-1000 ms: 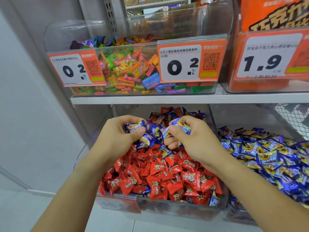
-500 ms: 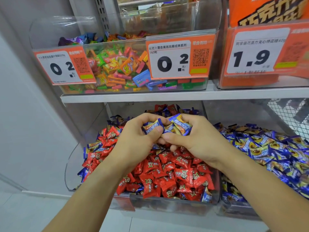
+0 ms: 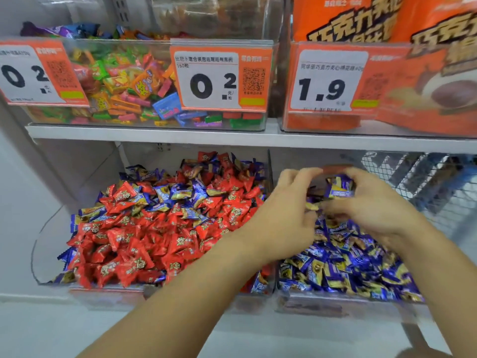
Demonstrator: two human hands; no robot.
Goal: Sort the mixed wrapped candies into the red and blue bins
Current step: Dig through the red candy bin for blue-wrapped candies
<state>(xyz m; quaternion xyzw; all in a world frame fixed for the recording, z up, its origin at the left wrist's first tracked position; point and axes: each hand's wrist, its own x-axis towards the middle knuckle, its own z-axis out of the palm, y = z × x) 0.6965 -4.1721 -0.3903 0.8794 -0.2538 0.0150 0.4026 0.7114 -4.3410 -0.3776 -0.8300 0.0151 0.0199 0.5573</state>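
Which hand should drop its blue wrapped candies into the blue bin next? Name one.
Right. The right hand visibly grips blue and yellow wrapped candies directly above the blue-candy bin; the left hand looks nearly empty.

A shop: orange price tags point(image 3: 220, 77) fronting clear bins of wrapped candies point(image 3: 160, 220) on a white shelf point(image 3: 154, 133), with packaged snacks point(image 3: 387, 19) above it.

Candies point(image 3: 165, 228): glossy crinkled foil-like wrappers. Bins point(image 3: 38, 244): clear smooth plastic. Shelf point(image 3: 154, 133): matt white, looks painted metal. Price tags point(image 3: 222, 76): paper behind shiny clear sleeves. Basket point(image 3: 418, 182): metal wire mesh. Orange bags point(image 3: 361, 19): glossy.
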